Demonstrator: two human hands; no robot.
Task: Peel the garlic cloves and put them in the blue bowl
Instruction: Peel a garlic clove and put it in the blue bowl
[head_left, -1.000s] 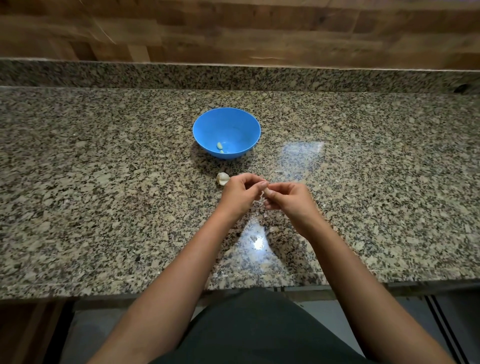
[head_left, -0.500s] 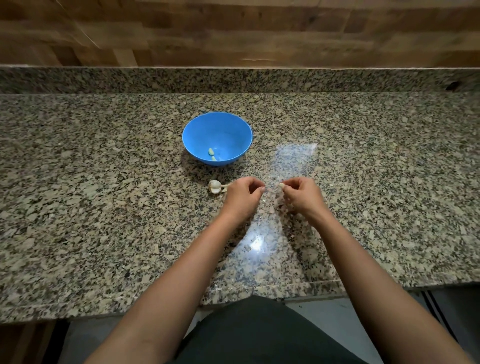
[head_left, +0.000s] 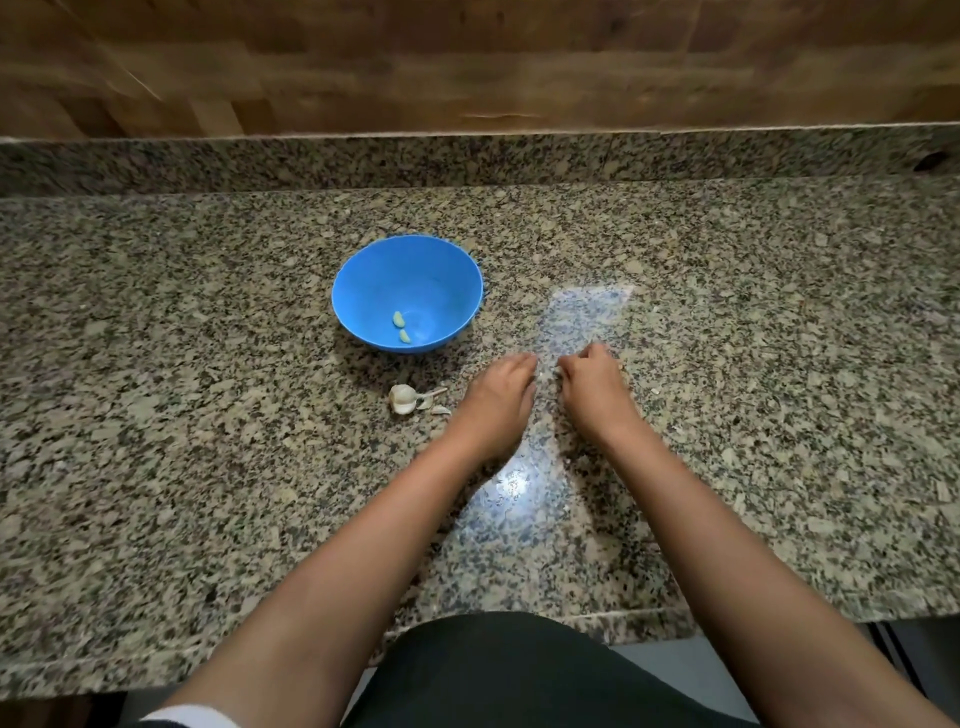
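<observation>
Your left hand and right hand curl side by side.
I cannot tell if your fingers pinch anything; the garlic head lies just left of them, the blue bowl beyond it.

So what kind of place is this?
Probably a home kitchen: a speckled granite countertop against a wood-panelled wall, with a blue bowl holding two peeled garlic cloves and a garlic head nearby.

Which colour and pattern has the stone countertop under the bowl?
Speckled granite countertop: beige, grey and black flecks, seen best in the head view.
</observation>
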